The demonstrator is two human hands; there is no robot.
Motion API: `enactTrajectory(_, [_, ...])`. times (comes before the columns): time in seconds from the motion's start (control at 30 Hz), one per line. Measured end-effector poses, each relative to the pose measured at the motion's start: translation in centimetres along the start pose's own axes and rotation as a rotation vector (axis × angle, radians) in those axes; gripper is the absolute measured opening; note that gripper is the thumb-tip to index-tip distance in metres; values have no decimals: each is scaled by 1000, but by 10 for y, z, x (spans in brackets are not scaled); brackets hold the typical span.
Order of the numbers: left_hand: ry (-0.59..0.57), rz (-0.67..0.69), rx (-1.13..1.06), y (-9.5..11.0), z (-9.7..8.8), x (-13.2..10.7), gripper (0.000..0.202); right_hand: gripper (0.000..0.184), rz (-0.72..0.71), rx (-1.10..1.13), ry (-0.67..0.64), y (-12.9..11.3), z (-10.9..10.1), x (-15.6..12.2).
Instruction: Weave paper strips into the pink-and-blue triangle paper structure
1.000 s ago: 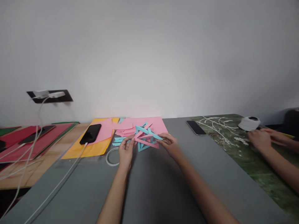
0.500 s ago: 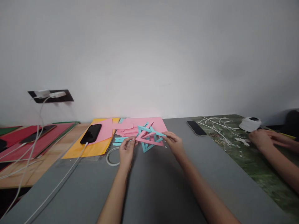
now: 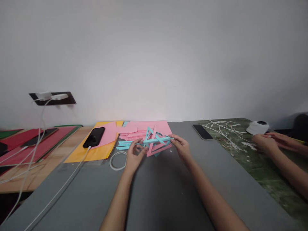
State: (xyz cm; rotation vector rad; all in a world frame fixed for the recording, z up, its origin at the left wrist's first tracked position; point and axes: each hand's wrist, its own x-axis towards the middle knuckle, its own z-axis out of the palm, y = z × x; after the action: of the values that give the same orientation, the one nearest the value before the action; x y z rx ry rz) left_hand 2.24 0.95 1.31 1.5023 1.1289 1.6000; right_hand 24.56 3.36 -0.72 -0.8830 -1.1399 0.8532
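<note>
Both my hands hold a woven paper figure [image 3: 156, 142] made of interlocked pink and light blue triangle frames, just above the grey table [image 3: 158, 189]. My left hand [image 3: 134, 156] pinches its left corner with fingers closed. At the figure's right corner my right hand [image 3: 181, 148] grips with thumb and fingers. Loose blue strips [image 3: 124, 145] lie just left of the figure. Pink paper pieces [image 3: 134, 130] are spread behind it.
A black phone [image 3: 93, 137] on a white charging cable [image 3: 57, 189] rests on yellow and pink sheets [image 3: 96, 150]. A coiled white ring [image 3: 117, 160] lies by my left hand. Another phone [image 3: 202, 131] lies to the right. Another person's hands [image 3: 269, 142] work by a white tape roll [image 3: 257, 127].
The paper figure has been turned in my hands and shifted slightly right; my left hand moved right and closer to it. The other person's hands shifted a little.
</note>
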Motion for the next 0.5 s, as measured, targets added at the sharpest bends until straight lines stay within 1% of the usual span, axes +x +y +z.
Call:
enactTrajectory(0.07, [-23,98,85,2,1,-1,36,27,3,-15,-12,-3,2,-1])
enactTrajectory(0.17, [-37,240,209,5,1,-3,26,32,9,-47,-24,-9,5,-2])
enactTrajectory(0.23, [-6,307,277,6,1,-4,25,32,-83,-123,8,-14,8,-5])
enactTrajectory(0.3, [41,341,316,6,0,-5,24,26,-244,-268,27,-22,12,-8])
enactTrajectory(0.33, [58,351,324,6,0,-5,23,24,-311,-349,6,-26,15,-11])
enactTrajectory(0.37, [65,357,328,6,0,-5,23,24,-353,-408,-54,-29,17,-13])
enactTrajectory(0.4, [63,361,328,6,0,-6,23,26,-372,-445,-106,-31,20,-16])
enactTrajectory(0.43, [53,362,326,6,0,-6,22,29,-370,-462,-124,-33,23,-18])
enactTrajectory(0.5, [21,359,316,7,2,-6,22,31,-312,-456,-91,-32,28,-21])
